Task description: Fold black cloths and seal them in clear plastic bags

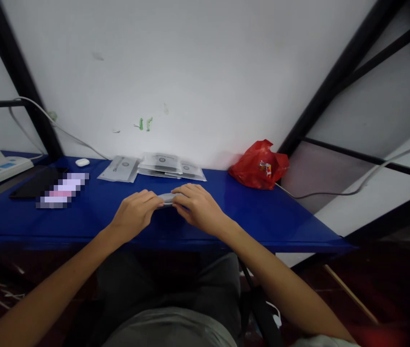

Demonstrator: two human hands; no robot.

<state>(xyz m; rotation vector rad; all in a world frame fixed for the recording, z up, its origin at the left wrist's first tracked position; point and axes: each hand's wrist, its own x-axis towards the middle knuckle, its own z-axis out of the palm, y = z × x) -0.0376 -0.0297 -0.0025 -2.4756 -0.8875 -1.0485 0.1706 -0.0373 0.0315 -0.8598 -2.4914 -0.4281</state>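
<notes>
both hands pinch one small grey packet [167,198] flat on the blue surface [270,217]: left hand [135,214] and right hand [198,207] at opposite ends, in front of the packet stack [161,164]. keep grips even, pull level.

text: none legible | packets [161,166]: round logo and print too blurred | red bag [258,166]: label unreadable

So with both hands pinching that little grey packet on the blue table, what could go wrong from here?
1. The small grey packet is held only at its ends by the left hand and right hand; a hard pull might tear it or spill what is inside.
2. The stack of packets lies loosely fanned near the wall; a forward reach could scatter it.
3. The red plastic bag sits close to the right elbow's sweep.
</notes>
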